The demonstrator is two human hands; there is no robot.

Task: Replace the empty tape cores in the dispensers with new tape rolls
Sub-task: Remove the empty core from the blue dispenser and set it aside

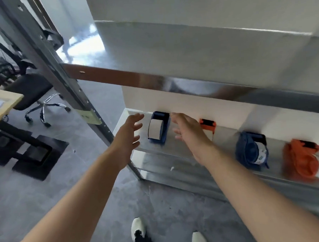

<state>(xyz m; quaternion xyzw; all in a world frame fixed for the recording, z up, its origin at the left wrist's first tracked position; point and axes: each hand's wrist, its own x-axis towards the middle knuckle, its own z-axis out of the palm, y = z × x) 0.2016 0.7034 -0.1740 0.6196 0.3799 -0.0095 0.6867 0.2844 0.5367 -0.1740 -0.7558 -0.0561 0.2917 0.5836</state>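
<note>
The left hand (128, 138) and right hand (190, 132), both spread open, flank a blue dispenser (166, 120) holding a pale roll (155, 129).

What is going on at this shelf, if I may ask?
A person stands at a metal shelf and reaches both open hands toward the leftmost blue dispenser. The left hand is on its left side and the right hand on its right. Neither hand grips it yet. Further right sit a near orange dispenser, a second blue dispenser and a far orange dispenser.
</note>
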